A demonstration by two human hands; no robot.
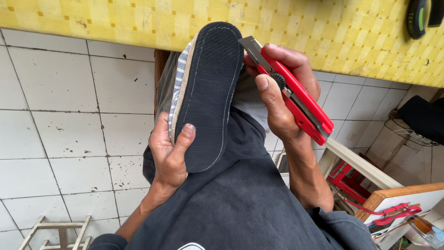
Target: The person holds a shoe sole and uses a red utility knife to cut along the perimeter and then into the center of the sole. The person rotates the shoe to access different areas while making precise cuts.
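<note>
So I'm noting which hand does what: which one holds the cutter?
The right hand holds the red cutter, blade at the sole's edge; the left hand grips the slipper.

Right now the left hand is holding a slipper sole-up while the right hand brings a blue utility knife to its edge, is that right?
Not quite: the utility knife is red, not blue. The rest holds: in the head view the left hand grips the slipper with its dark ribbed sole facing up, and the right hand holds the knife with its blade at the sole's edge.
</note>
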